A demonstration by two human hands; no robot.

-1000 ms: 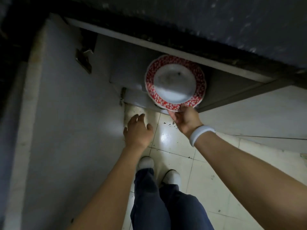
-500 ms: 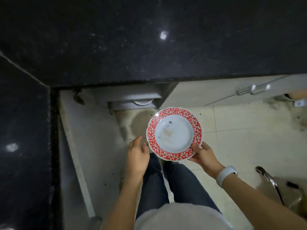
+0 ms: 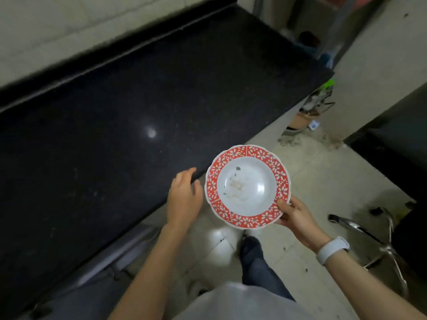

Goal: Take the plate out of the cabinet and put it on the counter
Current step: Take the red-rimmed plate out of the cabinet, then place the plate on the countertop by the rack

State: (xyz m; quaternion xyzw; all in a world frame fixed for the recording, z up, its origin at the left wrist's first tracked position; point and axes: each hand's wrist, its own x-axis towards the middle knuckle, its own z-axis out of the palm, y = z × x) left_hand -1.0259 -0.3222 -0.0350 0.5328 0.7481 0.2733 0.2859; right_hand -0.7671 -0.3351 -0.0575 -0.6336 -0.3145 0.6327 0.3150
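A white plate (image 3: 247,187) with a red flowered rim is held level in the air, just off the front edge of the black counter (image 3: 115,125). My right hand (image 3: 294,214) grips its near right rim, thumb on top, a white band on the wrist. My left hand (image 3: 183,197) hovers open beside the plate's left side at the counter's edge, holding nothing. The cabinet front (image 3: 120,252) shows below the counter edge, dim and blurred.
A tiled wall (image 3: 57,26) runs behind the counter. A metal chair base (image 3: 379,239) stands on the floor at the right. Clutter and a cardboard box (image 3: 302,118) sit past the counter's right end. My legs are below the plate.
The plate has come out of the low cabinet and risen to counter height in my right hand. The view has swung up from the cabinet to the countertop.
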